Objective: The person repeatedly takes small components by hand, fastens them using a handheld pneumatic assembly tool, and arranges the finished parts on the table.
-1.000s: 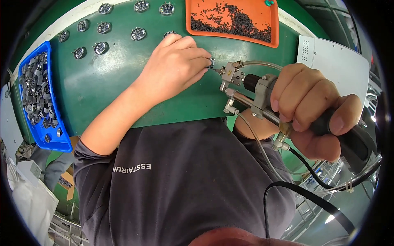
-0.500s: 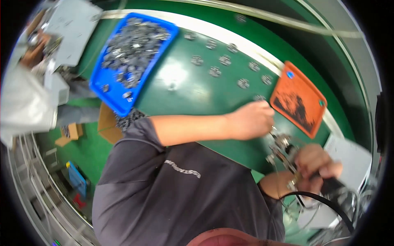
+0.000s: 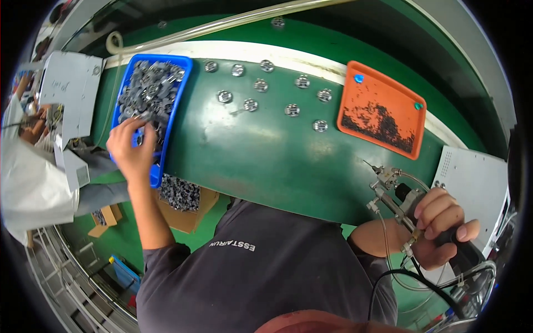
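My left hand (image 3: 133,147) is over the near part of a blue tray (image 3: 177,102), thumb and forefinger apart, fingertips at the loose parts. Many small grey and metallic round parts (image 3: 150,89) are heaped in that tray. At the right, my right hand (image 3: 444,219) grips a dispensing gun (image 3: 397,202) with a black handle, metal fittings and a thin needle tip pointing up and left over the green table. Hoses and a black cable run from the gun. Several round metallic parts (image 3: 261,85) lie spaced out on the table between the two trays.
An orange tray (image 3: 348,97) holding tiny black pieces lies at the far right. Grey metal boxes (image 3: 72,94) stand at both table ends. A clear hose (image 3: 222,36) crosses behind. Below the table edge is a cardboard box (image 3: 206,208) of parts. Another person's hands (image 3: 36,125) work at far left.
My left hand has gone from beside the orange tray across to the blue tray. The view has swung round. My right hand keeps its grip on the dispensing gun.
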`<state>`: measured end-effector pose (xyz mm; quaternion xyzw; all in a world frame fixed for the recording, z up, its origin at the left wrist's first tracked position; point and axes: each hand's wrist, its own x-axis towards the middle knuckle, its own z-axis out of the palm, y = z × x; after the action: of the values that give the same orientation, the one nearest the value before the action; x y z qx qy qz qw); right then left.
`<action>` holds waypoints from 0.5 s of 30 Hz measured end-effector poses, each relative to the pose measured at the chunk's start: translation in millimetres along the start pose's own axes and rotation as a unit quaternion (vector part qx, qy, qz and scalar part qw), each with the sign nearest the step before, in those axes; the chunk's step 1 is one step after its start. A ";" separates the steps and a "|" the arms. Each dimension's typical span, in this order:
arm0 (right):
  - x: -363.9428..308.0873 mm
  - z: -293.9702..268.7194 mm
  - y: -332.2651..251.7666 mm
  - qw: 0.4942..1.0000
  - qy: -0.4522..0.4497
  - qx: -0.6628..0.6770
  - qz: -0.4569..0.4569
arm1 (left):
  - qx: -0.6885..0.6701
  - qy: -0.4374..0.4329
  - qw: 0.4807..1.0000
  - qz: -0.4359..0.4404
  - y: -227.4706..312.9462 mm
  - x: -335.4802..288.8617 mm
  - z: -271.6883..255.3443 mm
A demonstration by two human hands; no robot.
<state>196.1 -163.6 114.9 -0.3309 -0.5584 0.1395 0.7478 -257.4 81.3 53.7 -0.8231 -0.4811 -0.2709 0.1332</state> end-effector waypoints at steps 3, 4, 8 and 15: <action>-1.7 -6.2 -1.7 1.000 -0.006 -0.006 0.015 | 0.058 -0.001 0.998 -0.040 -52.0 -34.3 -0.9; -1.6 -6.6 -1.5 1.000 -0.009 -0.006 0.017 | 0.007 0.024 0.996 -0.086 -47.5 -35.7 1.5; -6.3 -9.3 -5.3 0.999 0.001 -0.034 0.024 | -0.094 0.107 0.990 0.013 6.6 7.8 32.1; 0.2 -8.4 -7.5 0.998 -0.006 0.044 0.048 | -0.319 -0.144 0.912 0.213 122.3 168.7 162.9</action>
<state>202.8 -171.8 118.6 -0.3231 -0.5397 0.2020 0.7507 -34.2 219.6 22.4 -0.9347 -0.1964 -0.2539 -0.1527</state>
